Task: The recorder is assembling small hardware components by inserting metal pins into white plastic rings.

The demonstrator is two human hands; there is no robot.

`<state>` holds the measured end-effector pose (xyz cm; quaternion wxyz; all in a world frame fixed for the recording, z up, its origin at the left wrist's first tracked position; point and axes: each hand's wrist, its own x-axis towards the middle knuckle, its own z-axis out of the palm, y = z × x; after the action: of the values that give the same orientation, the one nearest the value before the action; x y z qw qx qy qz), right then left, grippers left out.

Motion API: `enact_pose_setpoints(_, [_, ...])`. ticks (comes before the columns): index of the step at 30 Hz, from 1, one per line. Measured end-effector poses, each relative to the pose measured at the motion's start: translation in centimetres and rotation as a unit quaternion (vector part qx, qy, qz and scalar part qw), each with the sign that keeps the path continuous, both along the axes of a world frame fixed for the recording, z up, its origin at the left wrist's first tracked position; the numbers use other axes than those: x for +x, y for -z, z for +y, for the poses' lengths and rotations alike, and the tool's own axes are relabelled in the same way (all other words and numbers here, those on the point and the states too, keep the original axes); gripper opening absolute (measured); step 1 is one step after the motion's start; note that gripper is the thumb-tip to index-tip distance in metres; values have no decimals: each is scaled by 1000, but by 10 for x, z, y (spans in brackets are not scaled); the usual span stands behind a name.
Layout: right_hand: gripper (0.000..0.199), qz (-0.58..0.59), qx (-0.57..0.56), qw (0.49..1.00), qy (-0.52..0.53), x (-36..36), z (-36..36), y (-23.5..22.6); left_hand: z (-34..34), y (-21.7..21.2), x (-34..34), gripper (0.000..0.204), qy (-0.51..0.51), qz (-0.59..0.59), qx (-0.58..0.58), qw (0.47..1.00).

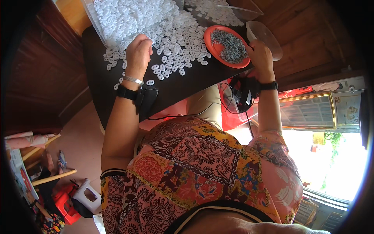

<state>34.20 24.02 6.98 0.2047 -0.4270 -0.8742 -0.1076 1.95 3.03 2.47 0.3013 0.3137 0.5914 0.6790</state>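
Observation:
White oval plastic pieces (pixel 181 39), each with two holes, lie heaped and scattered over the dark table. My left hand (pixel 139 52) is closed above them, with a white oval piece (pixel 150 40) showing at its fingertips. An orange-red plate (pixel 238 65) to the right bears a pile of small grey metal parts (pixel 232 46), too fine to name. At that plate's right rim is my right hand (pixel 261 56), fingers pinched together; whatever they hold is hidden. Beside it stands a clear plastic tub (pixel 269 38), partly behind the hand.
A clear bin (pixel 94 21) of white pieces spills onto the dark table (pixel 171 89). More pieces lie in a clear container (pixel 218 11) at the back. Black cables (pixel 233 91) hang by my right wrist. At lower left are a red stool (pixel 64 206) and another person's foot (pixel 50 160).

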Motion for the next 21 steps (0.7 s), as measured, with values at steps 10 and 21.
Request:
enact_pose_setpoints(10, [45,79,-162,980,79,11,10,38,4,9,-6,17,-8,4,0,1000])
enact_pose_setpoints(21, [43,107,-167,980,34,-17,-16,43,3,5,-6,18,-7,11,-2,1000])
